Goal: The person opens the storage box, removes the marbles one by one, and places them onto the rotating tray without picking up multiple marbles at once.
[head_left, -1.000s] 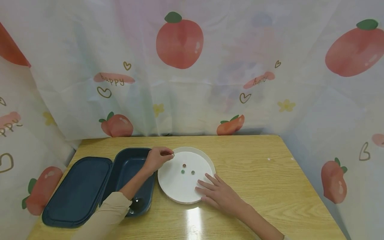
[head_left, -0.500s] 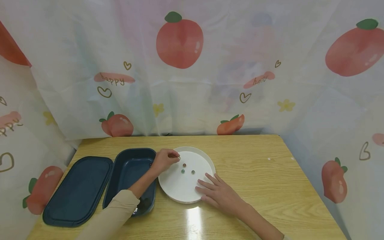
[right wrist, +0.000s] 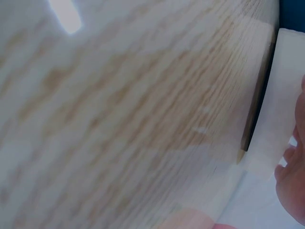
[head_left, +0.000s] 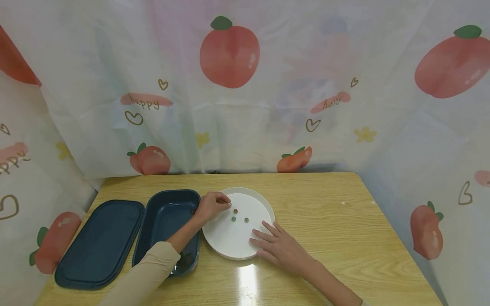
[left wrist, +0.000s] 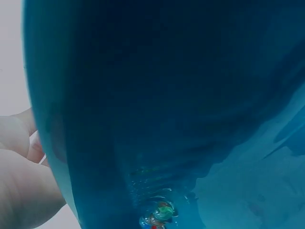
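My left hand (head_left: 212, 206) is over the left part of a round white plate (head_left: 226, 248), thumb and forefinger pinched on a small pale marble (head_left: 231, 204) that they mostly hide. Close to these fingertips lie a reddish-brown marble (head_left: 235, 211) and a green marble (head_left: 233, 219), with a greyish marble (head_left: 246, 220) a little to the right. With its fingers spread and straight, my right hand (head_left: 281, 248) rests at the plate's right rim. Under my left forearm stands a deep blue container (head_left: 168, 212). Several glass marbles (left wrist: 161, 213) show inside it in the left wrist view.
A flat dark-blue lid (head_left: 99, 244) lies left of the container. The wooden table (head_left: 344, 238) stretches right of the plate. A fruit-print curtain (head_left: 249, 127) hangs along the back and both sides.
My left hand has moved right and slightly nearer, from the plate's left edge to just beside the marbles, still pinching the small marble. The right hand has stayed still.
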`<state>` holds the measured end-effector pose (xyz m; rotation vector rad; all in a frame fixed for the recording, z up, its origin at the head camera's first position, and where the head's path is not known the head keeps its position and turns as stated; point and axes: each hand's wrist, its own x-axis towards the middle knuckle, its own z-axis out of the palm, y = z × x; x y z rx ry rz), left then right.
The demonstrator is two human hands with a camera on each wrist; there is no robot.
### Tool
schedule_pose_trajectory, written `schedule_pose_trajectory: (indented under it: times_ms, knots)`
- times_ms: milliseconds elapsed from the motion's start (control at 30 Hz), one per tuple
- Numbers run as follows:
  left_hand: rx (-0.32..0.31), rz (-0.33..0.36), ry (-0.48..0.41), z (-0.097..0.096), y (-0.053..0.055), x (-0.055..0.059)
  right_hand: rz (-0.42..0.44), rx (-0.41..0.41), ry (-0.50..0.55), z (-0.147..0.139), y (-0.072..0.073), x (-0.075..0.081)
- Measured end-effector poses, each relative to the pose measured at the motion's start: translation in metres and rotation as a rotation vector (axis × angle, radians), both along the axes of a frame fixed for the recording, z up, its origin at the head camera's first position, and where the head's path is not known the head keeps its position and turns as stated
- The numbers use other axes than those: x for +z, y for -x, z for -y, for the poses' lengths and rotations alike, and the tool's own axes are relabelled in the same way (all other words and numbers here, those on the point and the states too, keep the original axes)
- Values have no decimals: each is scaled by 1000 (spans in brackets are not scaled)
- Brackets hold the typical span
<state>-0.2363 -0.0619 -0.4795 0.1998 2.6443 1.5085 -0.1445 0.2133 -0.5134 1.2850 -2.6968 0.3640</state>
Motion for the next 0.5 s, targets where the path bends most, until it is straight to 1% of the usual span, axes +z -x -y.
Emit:
schedule_pose_trajectory:
  times_ms: [267, 500]
  knots:
    - [-20, -9, 7, -1, 1, -6, 6, 3, 8, -1, 0, -2]
    - [-32, -24, 70, -5, 4, -12, -14, 8, 15, -2, 1, -3]
